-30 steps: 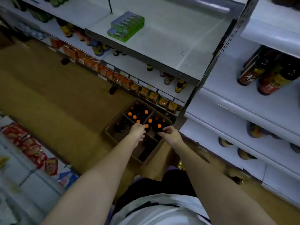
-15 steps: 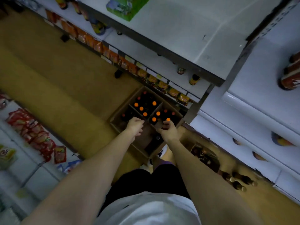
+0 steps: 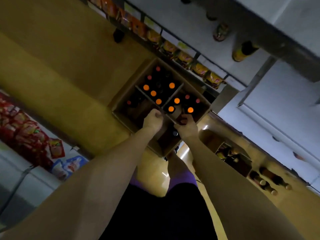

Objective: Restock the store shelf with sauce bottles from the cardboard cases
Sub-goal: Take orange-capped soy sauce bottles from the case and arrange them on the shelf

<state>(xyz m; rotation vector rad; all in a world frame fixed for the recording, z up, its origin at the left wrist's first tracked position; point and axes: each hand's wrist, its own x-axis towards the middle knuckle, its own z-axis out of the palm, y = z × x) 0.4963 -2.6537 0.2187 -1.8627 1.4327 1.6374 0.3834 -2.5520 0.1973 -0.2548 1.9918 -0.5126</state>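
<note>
Hands are reaching into the cardboard case (image 3: 121,108) on the floor: the left hand (image 3: 153,119) is curling over its centre divider, contents untold, while the right hand (image 3: 186,122) is closing on a dark sauce bottle (image 3: 181,118) at its near-right cell. Lifting straight up by the neck looks best, since orange-capped neighbours (image 3: 190,110) are crowding that cell. Beyond the case, a low shelf (image 3: 204,61) is holding yellow packets (image 3: 183,58).

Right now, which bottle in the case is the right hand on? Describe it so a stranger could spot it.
Find the open cardboard case on the yellow floor, split by dividers. In its compartment nearest the white shelving, the right hand curls round a dark bottle. Unlike its neighbours' bright orange caps, its top is hidden under the fingers.
</note>
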